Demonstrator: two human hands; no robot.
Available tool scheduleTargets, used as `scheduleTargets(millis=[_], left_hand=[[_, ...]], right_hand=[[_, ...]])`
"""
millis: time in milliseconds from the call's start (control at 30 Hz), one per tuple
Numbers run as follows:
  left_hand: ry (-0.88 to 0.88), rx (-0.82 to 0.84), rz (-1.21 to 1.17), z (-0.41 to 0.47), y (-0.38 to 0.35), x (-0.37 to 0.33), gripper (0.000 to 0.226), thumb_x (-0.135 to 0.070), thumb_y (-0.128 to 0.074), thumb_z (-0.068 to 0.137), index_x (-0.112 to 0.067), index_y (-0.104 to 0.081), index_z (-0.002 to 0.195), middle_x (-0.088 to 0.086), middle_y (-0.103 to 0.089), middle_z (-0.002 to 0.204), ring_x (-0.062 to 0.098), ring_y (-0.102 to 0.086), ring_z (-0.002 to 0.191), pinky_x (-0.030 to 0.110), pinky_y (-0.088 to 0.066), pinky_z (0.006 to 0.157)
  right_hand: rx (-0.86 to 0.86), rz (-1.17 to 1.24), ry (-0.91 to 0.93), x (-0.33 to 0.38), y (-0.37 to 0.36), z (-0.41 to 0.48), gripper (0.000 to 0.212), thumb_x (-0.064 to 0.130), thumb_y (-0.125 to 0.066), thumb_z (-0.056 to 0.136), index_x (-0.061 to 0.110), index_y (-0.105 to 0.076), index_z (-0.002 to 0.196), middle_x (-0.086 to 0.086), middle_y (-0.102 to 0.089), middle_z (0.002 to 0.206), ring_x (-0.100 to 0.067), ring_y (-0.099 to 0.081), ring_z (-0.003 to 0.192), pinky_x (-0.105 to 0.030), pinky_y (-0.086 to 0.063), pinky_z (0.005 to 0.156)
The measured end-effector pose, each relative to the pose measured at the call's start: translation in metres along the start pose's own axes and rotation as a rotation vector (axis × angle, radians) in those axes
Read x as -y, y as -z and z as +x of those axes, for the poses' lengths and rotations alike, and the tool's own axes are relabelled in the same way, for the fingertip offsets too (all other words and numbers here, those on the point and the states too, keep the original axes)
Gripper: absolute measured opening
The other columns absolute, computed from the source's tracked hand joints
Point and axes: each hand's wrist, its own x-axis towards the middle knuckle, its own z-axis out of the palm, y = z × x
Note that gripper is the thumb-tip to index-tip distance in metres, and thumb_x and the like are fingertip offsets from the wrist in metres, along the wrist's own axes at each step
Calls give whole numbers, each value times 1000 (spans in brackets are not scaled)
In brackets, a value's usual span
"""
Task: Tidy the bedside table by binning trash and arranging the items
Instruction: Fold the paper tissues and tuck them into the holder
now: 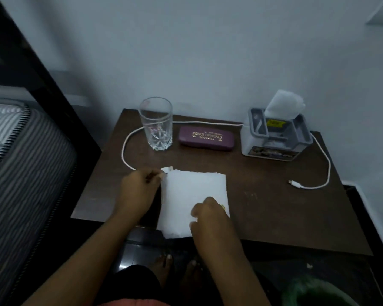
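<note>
A white sheet of paper (194, 195) lies at the front edge of the dark wooden bedside table (263, 206), hanging slightly over it. My left hand (137, 188) pinches the sheet's upper left corner. My right hand (210, 215) grips its lower right part, thumb on top. A white charging cable (125, 151) loops around the back of the table; one plug (167, 169) lies by my left hand, the other plug (295, 183) at the right. An empty clear glass (156, 123), a purple spectacle case (206, 138) and a grey tissue box (276, 134) stand along the back.
A bed with a striped mattress (20, 162) and a dark frame (42, 69) stands to the left. The wall runs right behind the table. A green object (318, 292), blurred, sits on the dark floor at the bottom right, beside my bare feet (177, 268).
</note>
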Motion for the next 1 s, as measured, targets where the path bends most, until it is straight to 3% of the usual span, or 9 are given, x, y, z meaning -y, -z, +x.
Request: scheduleTargets(millis=[100, 233, 433, 567, 700, 833, 1000], left_hand=[[7, 2, -49, 0, -8, -5, 8, -23, -68, 82, -18, -72, 87, -4, -67, 83, 12, -62, 82, 20, -41, 67], [21, -44, -37, 2, -15, -6, 11, -26, -72, 77, -20, -72, 85, 3, -69, 94, 20, -65, 88, 31, -50, 77], [-35, -149, 130, -2, -16, -12, 8, -33, -70, 79, -26, -70, 83, -5, -56, 105, 18, -59, 89, 27, -42, 70], [-193, -231, 218, -7, -15, -10, 8, -32, -72, 78, -24, -71, 78, -9, -56, 104, 13, -54, 94, 29, -43, 65], [-443, -242, 321, -12, -10, -10, 8, -26, -72, 78, -20, -71, 82, -4, -62, 96, 21, -55, 89, 39, -49, 70], [-610, -277, 443, -21, -2, -8, 15, -32, -61, 81, -23, -72, 82, -4, -67, 97, 22, -59, 88, 30, -38, 70], [-754, -325, 508, -27, 2, -7, 10, -34, -62, 81, -29, -70, 81, -6, -68, 101, 17, -55, 91, 27, -28, 67]], right_hand=[[-35, -44, -29, 3, -5, -4, 22, 8, -48, 94, 14, -58, 112, 0, -46, 123, -14, -51, 106, -22, -44, 83], [-75, -36, -41, 5, -9, -7, 21, 7, -48, 94, 14, -58, 111, 0, -47, 123, -14, -52, 104, -21, -44, 81], [-91, 7, -50, 0, -11, -6, 21, 5, -47, 93, 13, -61, 107, 0, -49, 119, -14, -54, 101, -22, -46, 80], [-112, 24, -47, -2, -10, -5, 20, 11, -45, 94, 13, -62, 107, 1, -50, 117, -13, -53, 101, -22, -46, 78], [-159, 131, -26, -6, -9, -5, 22, 17, -48, 94, 18, -59, 113, 2, -52, 115, -13, -52, 103, -24, -47, 82], [-405, 287, -5, -9, -1, -1, 23, 16, -58, 89, 23, -59, 111, 2, -53, 111, -13, -52, 100, -25, -48, 79], [-545, 178, 153, -2, 2, 15, 47, 11, -65, 83, 30, -54, 125, 2, -51, 111, -15, -52, 101, -30, -46, 85]])
